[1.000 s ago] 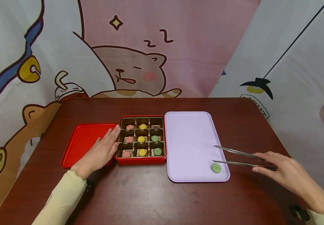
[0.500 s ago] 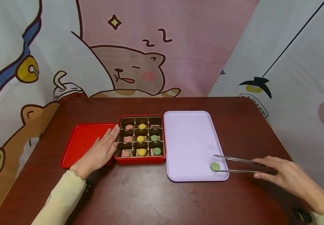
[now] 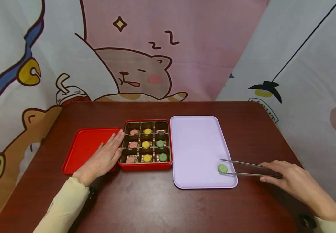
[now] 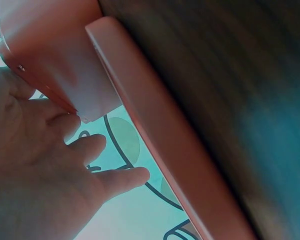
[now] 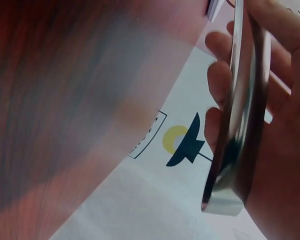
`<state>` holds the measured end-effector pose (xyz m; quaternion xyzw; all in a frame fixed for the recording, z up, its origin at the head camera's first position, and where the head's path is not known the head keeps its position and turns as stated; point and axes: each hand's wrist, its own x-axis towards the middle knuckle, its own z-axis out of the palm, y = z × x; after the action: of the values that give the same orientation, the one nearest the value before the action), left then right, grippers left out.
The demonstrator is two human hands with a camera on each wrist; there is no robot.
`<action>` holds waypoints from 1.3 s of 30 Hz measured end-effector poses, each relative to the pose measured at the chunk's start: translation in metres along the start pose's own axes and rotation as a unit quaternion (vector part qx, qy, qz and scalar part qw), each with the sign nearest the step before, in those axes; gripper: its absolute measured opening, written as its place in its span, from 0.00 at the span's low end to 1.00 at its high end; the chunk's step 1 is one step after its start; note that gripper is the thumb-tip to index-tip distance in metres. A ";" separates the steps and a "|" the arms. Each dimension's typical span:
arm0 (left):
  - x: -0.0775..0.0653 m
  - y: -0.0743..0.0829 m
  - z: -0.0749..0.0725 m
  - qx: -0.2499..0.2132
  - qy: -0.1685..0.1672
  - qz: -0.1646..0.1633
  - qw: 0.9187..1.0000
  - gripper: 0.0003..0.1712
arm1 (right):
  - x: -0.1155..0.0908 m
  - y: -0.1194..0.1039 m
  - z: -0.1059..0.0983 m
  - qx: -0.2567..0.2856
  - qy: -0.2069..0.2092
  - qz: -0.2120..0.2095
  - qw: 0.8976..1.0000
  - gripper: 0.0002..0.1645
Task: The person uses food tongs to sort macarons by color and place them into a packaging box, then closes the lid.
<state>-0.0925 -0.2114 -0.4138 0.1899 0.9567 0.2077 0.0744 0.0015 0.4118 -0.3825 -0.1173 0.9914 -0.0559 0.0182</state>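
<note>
My right hand [image 3: 297, 184] grips metal tongs [image 3: 249, 164], whose arms are apart with their tips on either side of a small round green candy [image 3: 222, 168]. That candy is on the lower right of the lilac tray [image 3: 197, 139]. In the right wrist view, the fingers curl round the tongs [image 5: 240, 120]. My left hand [image 3: 104, 158] lies with straight fingers against the left side of a red box [image 3: 146, 166], over the edge of a red lid [image 3: 86, 145]. Pink, yellow and green candies sit in the box's gold compartments; the back right compartment holds none.
The tray stands right beside the box on a dark brown wooden table [image 3: 156, 207]. A cloth [image 3: 208, 48] with cartoon prints hangs behind the table's far edge. In the left wrist view, the lid [image 4: 160, 130] stands close to the box.
The tongs have moved toward the front of the tray, and their tips now straddle the green candy, which has shifted slightly toward the back. The left hand stays at the box.
</note>
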 end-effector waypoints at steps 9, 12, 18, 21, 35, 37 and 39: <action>0.000 0.001 -0.001 0.010 -0.001 0.000 1.000 0.39 | 0.002 0.001 0.001 -0.009 0.040 0.003 0.999 0.33; 0.000 0.001 -0.001 0.009 0.000 0.001 1.000 0.39 | 0.002 0.001 0.001 -0.007 0.039 0.004 0.999 0.32; 0.000 0.000 0.001 0.010 0.002 0.004 1.000 0.38 | 0.001 0.001 0.000 0.001 0.062 -0.018 0.998 0.30; 0.001 0.000 0.001 0.011 0.003 0.006 1.000 0.38 | 0.002 0.001 -0.001 -0.009 0.077 -0.031 0.997 0.29; 0.001 0.000 0.001 0.011 0.001 0.001 1.000 0.38 | 0.004 0.002 -0.004 -0.042 0.111 -0.063 0.991 0.27; 0.001 0.000 0.001 0.011 -0.001 -0.001 1.000 0.38 | 0.005 0.002 -0.004 -0.039 0.115 -0.064 0.991 0.27; 0.001 0.000 0.001 0.011 -0.001 -0.001 1.000 0.39 | 0.005 0.002 -0.005 -0.037 0.117 -0.065 0.990 0.27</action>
<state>-0.0933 -0.2108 -0.4151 0.1903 0.9590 0.1968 0.0736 -0.0045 0.4126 -0.3780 -0.1745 0.9783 -0.0338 -0.1060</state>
